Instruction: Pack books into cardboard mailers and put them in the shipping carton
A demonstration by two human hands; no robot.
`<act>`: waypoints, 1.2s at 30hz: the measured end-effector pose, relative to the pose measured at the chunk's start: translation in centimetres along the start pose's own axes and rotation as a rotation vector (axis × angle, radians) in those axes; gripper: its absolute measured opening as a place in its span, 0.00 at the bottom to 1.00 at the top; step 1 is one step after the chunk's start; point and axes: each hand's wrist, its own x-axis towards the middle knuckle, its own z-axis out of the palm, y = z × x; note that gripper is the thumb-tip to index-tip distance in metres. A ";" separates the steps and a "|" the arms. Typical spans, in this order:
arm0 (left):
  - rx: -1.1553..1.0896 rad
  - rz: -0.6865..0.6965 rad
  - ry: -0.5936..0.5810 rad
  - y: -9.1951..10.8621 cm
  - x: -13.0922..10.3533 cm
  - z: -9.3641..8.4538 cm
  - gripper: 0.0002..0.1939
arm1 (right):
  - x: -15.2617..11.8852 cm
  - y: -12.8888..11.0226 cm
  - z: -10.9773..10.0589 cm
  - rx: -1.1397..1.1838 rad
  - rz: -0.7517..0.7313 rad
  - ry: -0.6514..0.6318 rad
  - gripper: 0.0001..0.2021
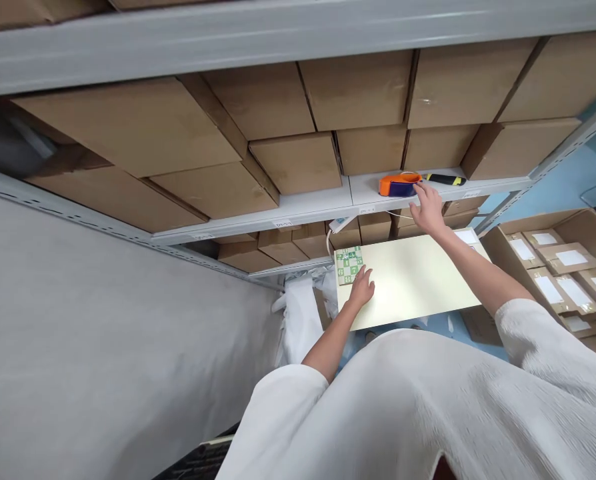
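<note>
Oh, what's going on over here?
A person's right hand is at an orange-and-blue tape dispenser on the shelf; any grip is unclear. The left hand is spread beside a green-and-white numbered square on the pale tabletop. A black-and-yellow tool lies near the dispenser, with cardboard boxes behind.

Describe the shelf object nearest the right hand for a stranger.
Find the shelf above the pale table. By the right hand sits an orange and blue object. Orange sets it apart from the slim black and yellow tool.
</note>
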 end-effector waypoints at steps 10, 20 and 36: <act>-0.029 -0.028 0.048 6.0 0.8 3.5 0.26 | 5.9 2.0 -1.7 -0.136 -0.172 -0.161 0.27; 0.001 -0.025 0.041 9.8 1.9 9.4 0.24 | -2.0 4.7 -5.1 -0.038 -0.251 -0.203 0.21; 0.043 -0.022 -0.196 15.0 1.7 19.9 0.25 | -30.9 16.6 -0.3 -0.070 0.429 -0.689 0.17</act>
